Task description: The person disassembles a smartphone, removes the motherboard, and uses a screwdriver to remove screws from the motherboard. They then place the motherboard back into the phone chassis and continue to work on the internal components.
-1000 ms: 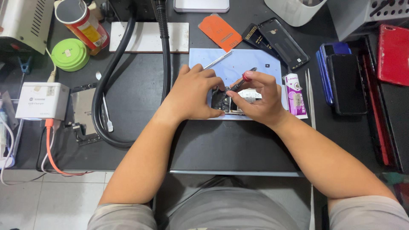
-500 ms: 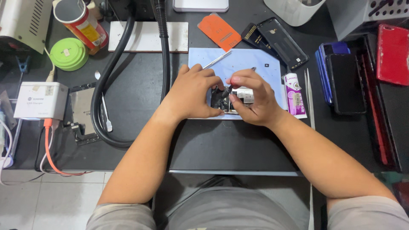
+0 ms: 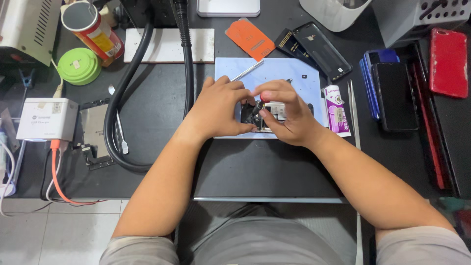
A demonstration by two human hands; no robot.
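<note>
An opened phone point(image 3: 269, 114) with its insides showing lies on a pale blue mat point(image 3: 299, 76) at the middle of the dark bench. My left hand point(image 3: 219, 109) rests on the phone's left end, fingers curled over it and holding it down. My right hand point(image 3: 285, 117) covers the phone's right part and pinches a thin tool with a red top point(image 3: 265, 95) upright over the board. Most of the phone is hidden under both hands. A metal pick point(image 3: 247, 71) lies on the mat just beyond my left fingers.
A thick black hose point(image 3: 122, 93) loops on the left beside a white box point(image 3: 47, 119) with orange cable. A green round tin point(image 3: 78, 66), a can point(image 3: 93, 29), an orange card point(image 3: 250, 39), dark phones point(image 3: 321, 49), a glue tube point(image 3: 337, 109), tweezers point(image 3: 353, 113) and a red phone point(image 3: 449, 61) lie around.
My right hand has shifted left over the phone and turned the red-topped tool upright. My left hand has stayed on the phone's left end.
</note>
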